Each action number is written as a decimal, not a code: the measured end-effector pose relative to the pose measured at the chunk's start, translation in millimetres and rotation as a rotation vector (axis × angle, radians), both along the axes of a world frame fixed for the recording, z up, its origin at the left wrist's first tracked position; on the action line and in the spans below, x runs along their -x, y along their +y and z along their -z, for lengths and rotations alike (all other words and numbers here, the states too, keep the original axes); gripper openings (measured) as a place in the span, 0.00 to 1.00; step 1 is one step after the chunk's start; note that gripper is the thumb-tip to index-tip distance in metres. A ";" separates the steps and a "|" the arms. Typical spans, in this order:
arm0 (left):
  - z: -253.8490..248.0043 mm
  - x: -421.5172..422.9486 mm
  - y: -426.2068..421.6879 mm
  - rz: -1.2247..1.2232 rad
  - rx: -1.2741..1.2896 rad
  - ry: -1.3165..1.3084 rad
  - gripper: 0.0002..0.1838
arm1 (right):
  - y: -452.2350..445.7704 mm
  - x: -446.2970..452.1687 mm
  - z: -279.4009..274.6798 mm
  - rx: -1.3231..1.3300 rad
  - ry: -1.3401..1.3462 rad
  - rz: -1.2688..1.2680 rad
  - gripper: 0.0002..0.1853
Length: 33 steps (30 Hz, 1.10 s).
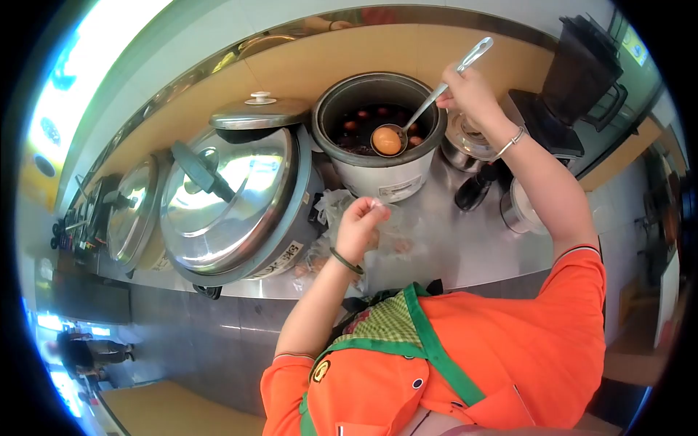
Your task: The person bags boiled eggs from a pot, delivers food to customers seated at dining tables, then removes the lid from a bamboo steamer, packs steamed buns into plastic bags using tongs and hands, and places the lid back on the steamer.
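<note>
My right hand is closed round the handle of a metal ladle. In the ladle's bowl lies a brown egg, just above the dark liquid in a round cooker pot. Several more eggs show partly sunk in that liquid. In front of the pot, my left hand is closed in a pinch, and what its fingertips hold, if anything, is too small to make out. Thin see-through plastic bags lie on the counter behind and beside that hand.
To the left stand a large cooker with a shiny lid and another lidded cooker. A loose pot lid rests behind them. Right of the pot are a metal container, a dark bottle and a blender. A person stands far left.
</note>
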<state>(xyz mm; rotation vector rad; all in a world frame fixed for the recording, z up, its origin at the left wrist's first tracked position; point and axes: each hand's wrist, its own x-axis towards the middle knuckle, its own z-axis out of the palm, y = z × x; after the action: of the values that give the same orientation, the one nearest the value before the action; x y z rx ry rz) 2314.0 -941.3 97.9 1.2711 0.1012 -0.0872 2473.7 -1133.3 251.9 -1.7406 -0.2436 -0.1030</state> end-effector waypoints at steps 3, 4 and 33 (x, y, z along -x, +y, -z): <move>4.0 -1.2 2.6 0.016 0.207 -0.015 0.03 | -9.2 20.9 -8.5 -0.067 0.001 0.021 0.12; 2.5 0.8 2.1 -0.010 0.250 -0.003 0.03 | -11.9 29.0 -6.7 -0.091 -0.001 0.011 0.12; 26.5 50.3 -28.6 -0.178 -0.285 -0.125 0.23 | -60.9 107.9 39.1 0.520 -1.236 -0.280 0.08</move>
<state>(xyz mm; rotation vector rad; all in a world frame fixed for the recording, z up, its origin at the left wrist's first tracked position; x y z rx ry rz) 2263.7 -969.8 71.4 1.5422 0.1218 0.1652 2365.8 -1194.1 212.8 -1.9110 -1.5083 -0.9835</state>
